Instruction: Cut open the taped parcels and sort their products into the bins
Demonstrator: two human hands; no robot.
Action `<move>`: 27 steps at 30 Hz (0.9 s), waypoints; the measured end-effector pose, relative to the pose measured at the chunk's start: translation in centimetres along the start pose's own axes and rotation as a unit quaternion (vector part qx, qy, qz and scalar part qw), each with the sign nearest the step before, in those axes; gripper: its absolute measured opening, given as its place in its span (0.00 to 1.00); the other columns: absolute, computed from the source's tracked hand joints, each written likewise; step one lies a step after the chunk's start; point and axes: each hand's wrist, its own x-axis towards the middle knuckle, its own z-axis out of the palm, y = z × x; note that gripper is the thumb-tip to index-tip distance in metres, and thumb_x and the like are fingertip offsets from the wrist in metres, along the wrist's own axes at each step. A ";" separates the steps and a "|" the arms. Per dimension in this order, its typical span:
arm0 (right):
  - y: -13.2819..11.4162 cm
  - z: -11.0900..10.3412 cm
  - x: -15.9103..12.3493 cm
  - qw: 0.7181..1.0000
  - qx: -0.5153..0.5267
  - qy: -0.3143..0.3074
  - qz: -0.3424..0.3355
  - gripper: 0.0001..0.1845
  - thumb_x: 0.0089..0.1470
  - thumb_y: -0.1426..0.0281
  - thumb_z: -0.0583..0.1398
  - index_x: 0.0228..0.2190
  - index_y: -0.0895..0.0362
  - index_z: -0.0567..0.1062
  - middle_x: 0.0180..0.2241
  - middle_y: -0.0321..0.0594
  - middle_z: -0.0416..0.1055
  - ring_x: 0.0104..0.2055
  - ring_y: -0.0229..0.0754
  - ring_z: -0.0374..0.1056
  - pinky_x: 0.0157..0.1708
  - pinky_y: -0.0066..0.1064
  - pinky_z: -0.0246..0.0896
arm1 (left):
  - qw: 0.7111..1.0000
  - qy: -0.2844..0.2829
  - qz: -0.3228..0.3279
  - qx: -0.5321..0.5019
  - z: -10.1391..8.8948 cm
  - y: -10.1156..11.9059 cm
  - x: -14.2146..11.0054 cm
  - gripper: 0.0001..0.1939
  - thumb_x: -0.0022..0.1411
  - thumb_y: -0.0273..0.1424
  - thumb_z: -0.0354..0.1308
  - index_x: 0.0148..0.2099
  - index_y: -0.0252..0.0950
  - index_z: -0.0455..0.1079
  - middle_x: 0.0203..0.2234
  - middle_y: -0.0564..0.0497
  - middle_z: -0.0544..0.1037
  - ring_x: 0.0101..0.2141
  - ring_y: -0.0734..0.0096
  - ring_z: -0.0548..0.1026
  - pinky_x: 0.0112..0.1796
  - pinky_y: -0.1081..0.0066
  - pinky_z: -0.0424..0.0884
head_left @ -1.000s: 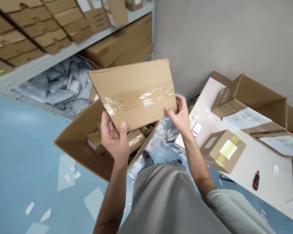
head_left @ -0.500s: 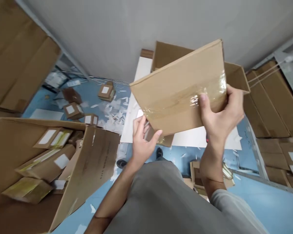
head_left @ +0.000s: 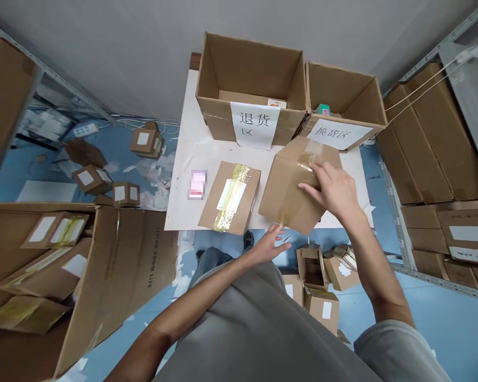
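A brown cardboard box [head_left: 289, 183] with clear tape along its middle rests tilted at the front edge of the white table [head_left: 187, 132]. My right hand [head_left: 334, 188] is closed on its upper right side, thumb and fingers pressing the cardboard near the tape. At the box's lower front edge, my left hand [head_left: 267, 246] has its fingers apart, the fingertips at or just under the edge; I cannot tell whether they touch. Left of it lies a flatter taped parcel [head_left: 211, 204] with a white label and yellowish tape. A blurred pink-and-white item [head_left: 197, 184] lies farther left.
Two open cartons with handwritten paper signs, a larger one [head_left: 215, 119] and a smaller one [head_left: 314, 124], stand at the table's back. A big carton [head_left: 135, 254] of parcels is at the left. Several boxes [head_left: 322, 307] sit on the floor; shelves [head_left: 426, 154] stand right.
The box has come down and away from me onto the table, turned to another side. My left hand has drawn lower along its edge. The labelled parcel and both signed cartons now show fully.
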 end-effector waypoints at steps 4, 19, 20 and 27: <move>0.1 4.9 -2.4 0.997 0.064 -0.022 -0.035 0.22 0.79 0.59 0.60 0.63 0.59 0.77 0.60 0.63 0.79 0.59 0.64 0.77 0.55 0.52 0.76 | 0.995 -0.004 -0.099 0.020 0.3 -2.8 1.7 0.48 0.59 0.45 0.81 0.76 0.36 0.74 0.71 0.29 0.77 0.65 0.36 0.81 0.62 0.43 0.82; -14.9 5.2 1.1 0.946 0.079 -0.289 -0.121 0.12 0.80 0.61 0.61 0.54 0.55 0.80 0.51 0.52 0.85 0.53 0.57 0.83 0.50 0.40 0.73 | 0.963 0.252 -0.042 -0.084 -14.1 4.1 -13.7 0.36 0.69 0.57 0.74 0.67 0.38 0.83 0.66 0.37 0.84 0.66 0.41 0.83 0.70 0.47 0.77; -16.7 4.7 2.2 0.947 0.092 -0.270 -0.148 0.13 0.82 0.61 0.59 0.54 0.55 0.80 0.51 0.52 0.85 0.54 0.56 0.83 0.50 0.40 0.72 | 0.952 0.289 -0.038 -0.092 -15.2 4.0 -15.0 0.37 0.68 0.59 0.74 0.67 0.38 0.83 0.66 0.37 0.84 0.67 0.41 0.83 0.71 0.47 0.76; -32.7 4.4 7.5 0.917 0.129 -0.233 -0.298 0.15 0.83 0.61 0.58 0.57 0.55 0.80 0.52 0.50 0.86 0.53 0.55 0.83 0.53 0.41 0.74 | 0.869 0.462 0.004 -0.176 -23.2 1.0 -25.3 0.43 0.59 0.61 0.79 0.63 0.35 0.84 0.61 0.34 0.87 0.64 0.39 0.84 0.71 0.46 0.74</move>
